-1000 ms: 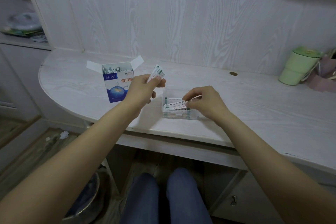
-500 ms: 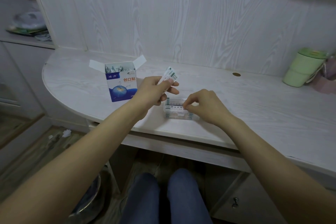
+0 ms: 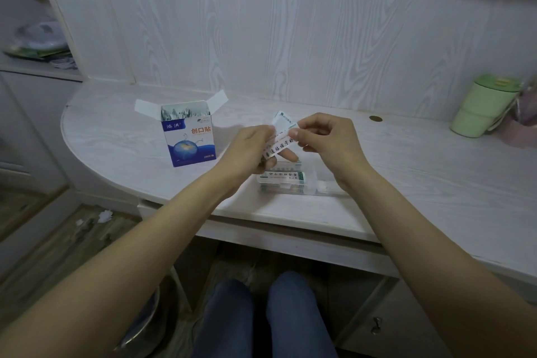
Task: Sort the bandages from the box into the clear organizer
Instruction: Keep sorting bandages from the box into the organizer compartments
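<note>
The blue-and-white bandage box (image 3: 189,139) stands upright with its flaps open, left of my hands. My left hand (image 3: 250,148) holds a small stack of wrapped bandages (image 3: 282,120) above the desk. My right hand (image 3: 325,136) pinches the top end of one white bandage strip (image 3: 280,149) from that stack, between thumb and forefinger. Just below both hands lies the clear organizer (image 3: 287,182) on the desk, with several bandages lying flat inside it.
The white wood-grain desk (image 3: 421,183) has a curved left edge and a wall panel behind. A green lidded cup (image 3: 485,109) stands at the far right. A small round brown spot (image 3: 375,118) marks the desk near the wall. My knees are under the desk.
My right hand has left the organizer and risen to the stack in my left hand, where it now pinches one bandage. The left hand shifted slightly right.
</note>
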`<action>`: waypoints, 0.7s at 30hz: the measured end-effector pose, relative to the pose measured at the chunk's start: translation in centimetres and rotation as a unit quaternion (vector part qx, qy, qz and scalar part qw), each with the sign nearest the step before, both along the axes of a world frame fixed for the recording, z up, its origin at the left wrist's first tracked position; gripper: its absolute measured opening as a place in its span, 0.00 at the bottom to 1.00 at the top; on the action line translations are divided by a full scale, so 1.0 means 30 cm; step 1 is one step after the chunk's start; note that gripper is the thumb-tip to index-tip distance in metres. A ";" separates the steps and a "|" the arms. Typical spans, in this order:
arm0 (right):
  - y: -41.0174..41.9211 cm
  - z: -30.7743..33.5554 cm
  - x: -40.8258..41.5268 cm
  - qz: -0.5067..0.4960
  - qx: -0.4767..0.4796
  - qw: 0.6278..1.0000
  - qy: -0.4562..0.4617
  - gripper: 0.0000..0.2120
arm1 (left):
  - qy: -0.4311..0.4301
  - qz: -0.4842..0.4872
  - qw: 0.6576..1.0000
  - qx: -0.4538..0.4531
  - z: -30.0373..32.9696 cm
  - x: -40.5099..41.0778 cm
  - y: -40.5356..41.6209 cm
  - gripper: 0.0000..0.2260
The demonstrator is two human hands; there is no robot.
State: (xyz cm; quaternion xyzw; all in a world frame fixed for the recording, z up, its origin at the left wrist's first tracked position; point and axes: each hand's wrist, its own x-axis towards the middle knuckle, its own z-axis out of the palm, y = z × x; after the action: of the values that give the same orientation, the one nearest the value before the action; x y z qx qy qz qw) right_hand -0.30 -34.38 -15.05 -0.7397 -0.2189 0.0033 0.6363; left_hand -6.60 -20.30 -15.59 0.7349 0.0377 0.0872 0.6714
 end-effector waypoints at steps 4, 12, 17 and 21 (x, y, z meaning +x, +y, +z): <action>-0.007 -0.007 0.006 0.012 -0.008 1.000 0.008 0.07 | -0.010 -0.024 1.000 0.004 -0.003 0.006 0.007 0.10; -0.008 -0.006 0.030 -0.020 -0.029 0.999 0.033 0.04 | -0.010 -0.001 1.000 0.025 0.000 0.035 0.032 0.07; -0.011 -0.002 0.054 -0.010 -0.031 0.998 0.061 0.04 | -0.013 0.021 0.996 0.084 -0.003 0.053 0.067 0.06; 0.002 0.002 0.064 0.023 -0.018 0.997 0.066 0.05 | -0.008 0.013 0.997 0.080 0.003 0.063 0.077 0.03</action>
State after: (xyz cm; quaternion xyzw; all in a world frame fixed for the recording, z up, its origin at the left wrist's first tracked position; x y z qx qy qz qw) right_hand 1.61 -34.31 -15.00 -0.7439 -0.1928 0.0707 0.6360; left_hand -4.72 -18.01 -15.49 0.7851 0.0350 0.1049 0.6094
